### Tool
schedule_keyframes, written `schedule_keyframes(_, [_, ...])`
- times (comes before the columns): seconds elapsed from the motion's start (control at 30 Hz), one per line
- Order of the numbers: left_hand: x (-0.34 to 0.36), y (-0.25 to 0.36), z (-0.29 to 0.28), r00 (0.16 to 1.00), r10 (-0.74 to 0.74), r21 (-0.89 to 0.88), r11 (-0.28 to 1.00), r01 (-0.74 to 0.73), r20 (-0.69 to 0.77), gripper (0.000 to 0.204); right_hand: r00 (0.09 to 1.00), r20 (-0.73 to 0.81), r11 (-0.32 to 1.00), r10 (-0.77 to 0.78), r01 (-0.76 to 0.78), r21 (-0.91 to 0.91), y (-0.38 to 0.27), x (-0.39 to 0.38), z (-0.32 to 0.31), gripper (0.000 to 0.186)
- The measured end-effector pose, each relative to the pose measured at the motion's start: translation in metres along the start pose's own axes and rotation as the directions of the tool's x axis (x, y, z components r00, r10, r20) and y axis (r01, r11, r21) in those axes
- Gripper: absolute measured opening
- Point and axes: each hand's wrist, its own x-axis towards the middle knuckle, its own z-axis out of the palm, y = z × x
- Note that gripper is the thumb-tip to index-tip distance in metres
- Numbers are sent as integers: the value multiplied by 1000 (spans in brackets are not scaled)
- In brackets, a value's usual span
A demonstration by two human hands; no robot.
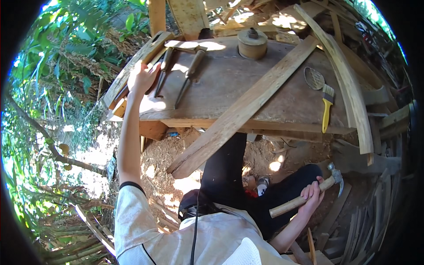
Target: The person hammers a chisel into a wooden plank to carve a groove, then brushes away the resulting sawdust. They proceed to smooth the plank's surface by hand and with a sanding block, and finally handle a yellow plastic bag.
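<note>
My right hand point(311, 194) is wrapped round the wooden handle of a claw hammer point(288, 206), held over my right thigh with its metal head pointing up and right. At the table's left end, my left hand point(142, 79) reaches to a wooden tool rack point(155, 43) along the edge. Its fingers are curled there, and what they hold is hidden. Just right of that hand lie two dark-handled tools with narrow metal shafts, one nearer the hand point(165, 66) and one farther right point(193, 66).
A long plank point(247, 106) slants across the wooden table point(212, 95) and juts past its near edge. A round wooden block point(252, 44) stands at the back. Right lie a yellow-handled brush point(327, 108), a wire-mesh oval point(314, 78) and a curved timber point(349, 79). Scrap wood point(371, 216) lies right.
</note>
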Motion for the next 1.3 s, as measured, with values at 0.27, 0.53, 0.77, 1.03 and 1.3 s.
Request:
schedule_keyframes(0.27, [17,62,55,989,120,318,937,-142,88,73,998,-20,997,-60,59,-53,-12,-7,-3,22])
schedule_keyframes(0.53, [18,65,57,980,155,280,942,-184,125,70,997,-57,997,-46,43,-60,-10,-12,-14,23])
schedule_keyframes(0.77, [24,71,51,972,139,385,900,-205,192,78,998,-42,998,-54,52,-48,-7,-13,-16,22])
schedule_keyframes(1.03, [36,66,24,996,87,81,993,-87,-2,48,997,-56,998,-52,50,-43,-10,-14,-19,23])
schedule_keyframes(1.3, [54,75,-39,978,118,-129,982,-141,-172,51,993,-76,994,-90,85,-67,-15,-12,-20,24])
